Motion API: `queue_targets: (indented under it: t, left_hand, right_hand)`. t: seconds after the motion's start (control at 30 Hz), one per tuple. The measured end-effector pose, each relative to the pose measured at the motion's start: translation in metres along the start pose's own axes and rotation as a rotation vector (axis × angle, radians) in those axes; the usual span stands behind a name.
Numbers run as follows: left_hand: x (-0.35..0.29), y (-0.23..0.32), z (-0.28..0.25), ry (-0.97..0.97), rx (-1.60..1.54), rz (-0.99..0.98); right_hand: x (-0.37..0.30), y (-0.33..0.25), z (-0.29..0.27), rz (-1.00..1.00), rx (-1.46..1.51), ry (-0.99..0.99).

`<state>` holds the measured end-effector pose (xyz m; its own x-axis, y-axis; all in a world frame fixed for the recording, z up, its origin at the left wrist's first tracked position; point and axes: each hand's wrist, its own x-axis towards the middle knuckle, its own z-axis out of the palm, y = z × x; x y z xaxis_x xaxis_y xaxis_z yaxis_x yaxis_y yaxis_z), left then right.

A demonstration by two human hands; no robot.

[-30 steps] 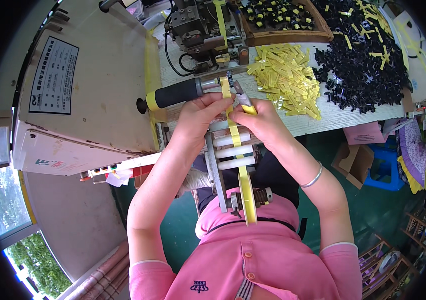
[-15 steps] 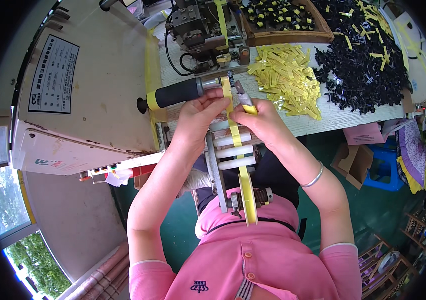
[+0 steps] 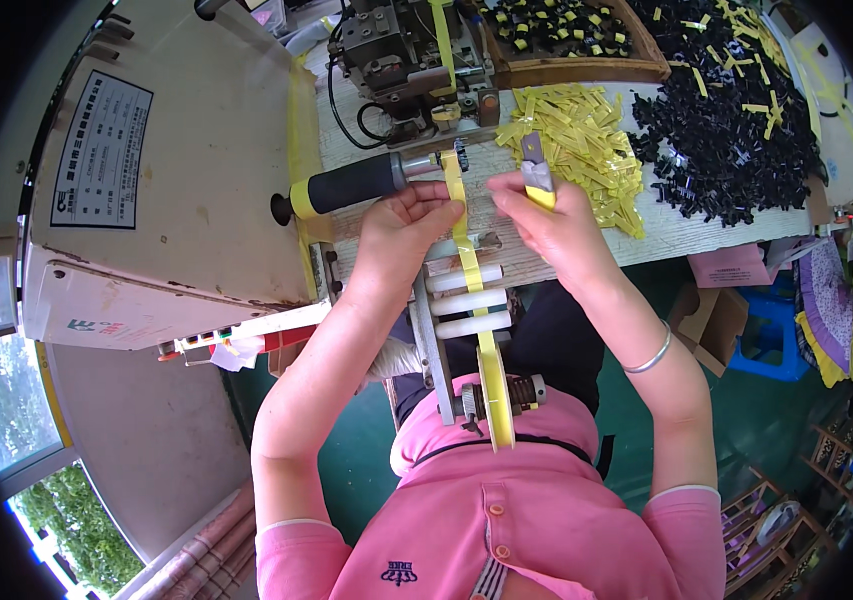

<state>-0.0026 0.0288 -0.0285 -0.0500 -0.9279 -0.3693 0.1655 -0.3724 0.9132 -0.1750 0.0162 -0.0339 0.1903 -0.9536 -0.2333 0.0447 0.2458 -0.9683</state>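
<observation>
My left hand pinches a narrow yellow tape near its upper end, thumb against fingertips. From there the tape runs down over several white rollers to a yellow reel close to my waist. A black foam-covered handle with a metal tip lies just above my left hand, its tip beside the tape's top end. In my right hand is a knife with a flat grey blade and a yellow lower part, blade pointing up. The knife is apart from the tape, to its right.
Cut yellow strips lie heaped beyond my right hand. Further right is a pile of small black pieces. A wooden tray and a dark metal press stand at the back. A large beige machine cabinet fills the left.
My right hand has moved right, away from the tape, and the knife now points more upright. My left hand still holds the tape in nearly the same place.
</observation>
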Motion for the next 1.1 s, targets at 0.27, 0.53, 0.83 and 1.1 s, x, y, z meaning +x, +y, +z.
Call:
queue_targets:
  t: [0.27, 0.53, 0.83, 1.1]
  left_hand:
    - [-0.002, 0.003, 0.003, 0.017, 0.019, 0.010]
    - [-0.001, 0.002, 0.000, 0.016, 0.014, 0.008]
    - [-0.002, 0.002, 0.001, -0.004, 0.014, 0.008]
    - [-0.002, 0.002, 0.000, 0.009, 0.045, -0.017]
  right_hand:
    - [0.012, -0.004, 0.013, -0.166, -0.083, -0.041]
    - [0.016, -0.003, 0.014, -0.139, -0.087, -0.068]
    - [0.019, 0.000, 0.010, -0.134, -0.053, -0.116]
    - [0.022, 0.000, 0.006, -0.178, -0.104, -0.165]
